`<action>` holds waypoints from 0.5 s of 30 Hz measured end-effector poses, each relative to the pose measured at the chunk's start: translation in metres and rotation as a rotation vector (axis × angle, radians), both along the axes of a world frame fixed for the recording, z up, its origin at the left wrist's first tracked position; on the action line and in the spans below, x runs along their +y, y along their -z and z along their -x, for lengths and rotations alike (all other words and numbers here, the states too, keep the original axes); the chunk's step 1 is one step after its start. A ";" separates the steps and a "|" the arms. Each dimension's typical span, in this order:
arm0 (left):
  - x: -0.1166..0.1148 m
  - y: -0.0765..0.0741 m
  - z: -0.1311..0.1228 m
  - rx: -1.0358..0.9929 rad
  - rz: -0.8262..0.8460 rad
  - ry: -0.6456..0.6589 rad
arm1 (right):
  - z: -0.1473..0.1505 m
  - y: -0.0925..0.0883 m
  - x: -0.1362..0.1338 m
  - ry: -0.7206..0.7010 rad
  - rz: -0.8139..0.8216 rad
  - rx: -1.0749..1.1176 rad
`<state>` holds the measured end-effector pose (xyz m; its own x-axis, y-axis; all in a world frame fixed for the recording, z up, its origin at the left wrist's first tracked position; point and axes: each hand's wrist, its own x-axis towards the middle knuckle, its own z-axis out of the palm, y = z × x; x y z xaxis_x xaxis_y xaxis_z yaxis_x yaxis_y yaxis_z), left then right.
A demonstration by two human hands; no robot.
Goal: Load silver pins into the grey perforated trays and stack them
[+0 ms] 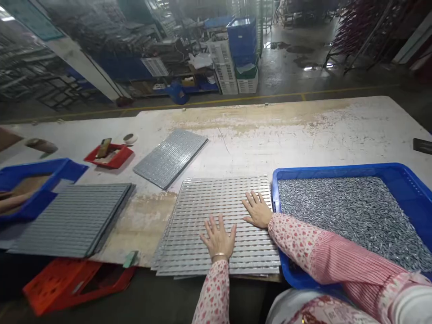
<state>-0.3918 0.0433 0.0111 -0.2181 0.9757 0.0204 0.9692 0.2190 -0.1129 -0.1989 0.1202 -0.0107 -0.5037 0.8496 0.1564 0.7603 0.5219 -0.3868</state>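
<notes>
Both palms lie flat on a stack of grey slotted trays (199,202) at the table's front edge. My left hand (219,238) rests near the middle of the top tray, its fingers spread and pointing away from me. Further right, my right hand (257,209) is spread on the tray close to its right edge, with nothing in it. Just beside that edge stands a blue bin (334,172). Many small shiny metallic pieces (347,216) cover its bottom; what they are, I cannot tell. My right forearm reaches across the bin's near left corner.
Another stack of ridged grey trays (77,216) lies to the left, and a grey stack (172,155) sits further back. A red tray (113,157) holds a phone (103,147). At far left, another person's arm (16,202) reaches into a blue bin (64,168). An orange crate (57,283) is below.
</notes>
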 end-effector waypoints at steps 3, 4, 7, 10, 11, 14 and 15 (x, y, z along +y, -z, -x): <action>0.001 0.001 -0.001 0.030 0.017 -0.002 | -0.004 -0.011 0.030 0.144 0.011 0.154; 0.002 0.001 0.000 0.037 0.012 -0.002 | -0.006 -0.014 0.044 0.204 0.032 0.182; 0.006 0.000 0.002 0.034 0.000 0.005 | -0.011 -0.022 0.084 0.298 0.110 0.156; 0.006 -0.002 0.003 0.005 0.002 0.024 | -0.011 -0.022 0.112 0.284 0.148 0.103; 0.003 -0.003 0.004 -0.008 0.001 0.025 | -0.009 -0.021 0.117 0.276 0.153 0.097; -0.009 -0.004 0.014 -0.084 0.023 0.007 | -0.002 -0.015 0.125 0.259 0.158 0.092; -0.011 -0.005 0.023 -0.143 0.056 0.003 | 0.001 -0.012 0.126 0.254 0.153 0.098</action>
